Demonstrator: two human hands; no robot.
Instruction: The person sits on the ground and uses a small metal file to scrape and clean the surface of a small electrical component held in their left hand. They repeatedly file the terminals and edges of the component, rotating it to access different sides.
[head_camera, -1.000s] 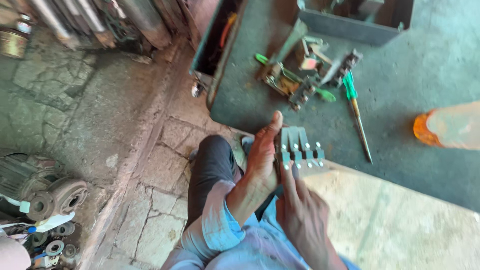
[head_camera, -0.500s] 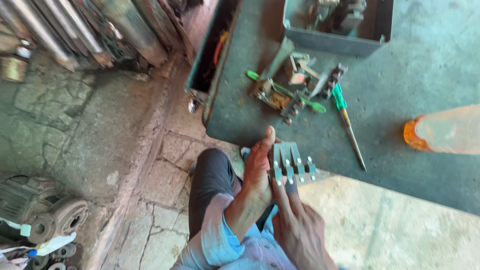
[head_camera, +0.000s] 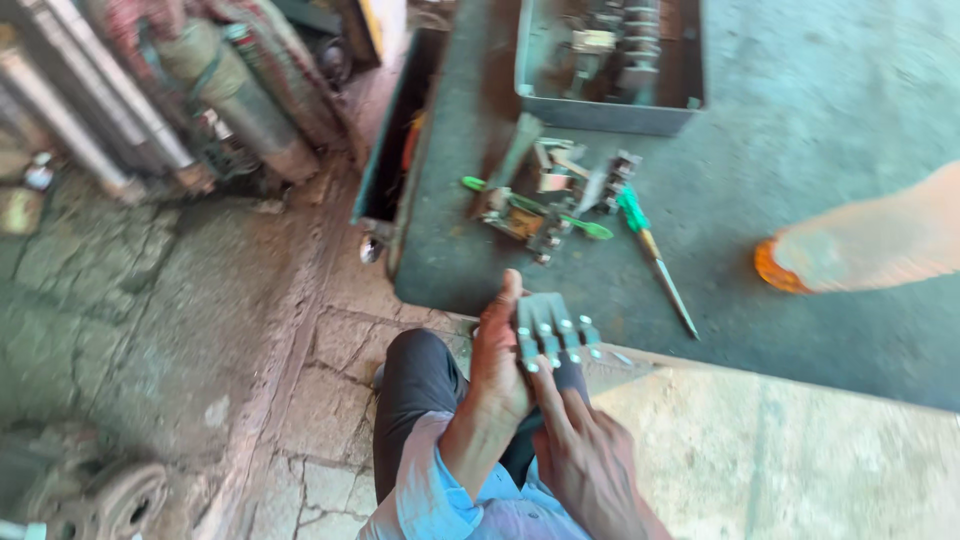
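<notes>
I see my left hand (head_camera: 497, 372) wrapped around a grey metal plate with bolts (head_camera: 551, 331), held above my knee at the bench (head_camera: 800, 150) edge; my right hand (head_camera: 585, 455) is open, fingers pressing its bolts. A slip could drop it onto the stone floor (head_camera: 200, 300).

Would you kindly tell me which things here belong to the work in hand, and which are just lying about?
In hand:
- grey metal part with shiny studs, held in the left hand
- right hand, fingers on the part's underside

Lying about:
- green-handled screwdriver
- heap of small metal parts
- grey metal tray
- orange object, blurred
- pipes
</notes>
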